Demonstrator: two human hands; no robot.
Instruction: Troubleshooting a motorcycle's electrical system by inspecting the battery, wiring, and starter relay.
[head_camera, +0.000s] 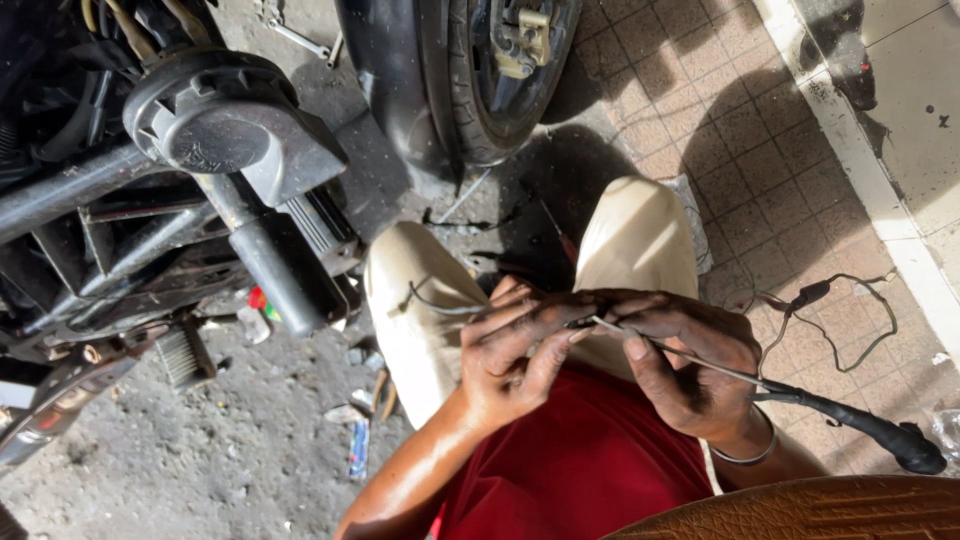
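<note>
Where my two grease-blackened hands meet over my lap, I see a thin metal cable (690, 358) running between them, its bare end at the fingertips and its far part disappearing into a black rubber sleeve (870, 428) at lower right. My right hand (690, 370) is curled closed around the cable, thumb pressing on it. My left hand (520, 350) pinches the cable's tip, fingers drawn together. Below lie my red shorts (570, 470) and pale knees. A loose black wire (840, 320) lies on the tiled floor (740, 150); a motorcycle frame (150, 200) and tyre (480, 80) stand ahead.
</note>
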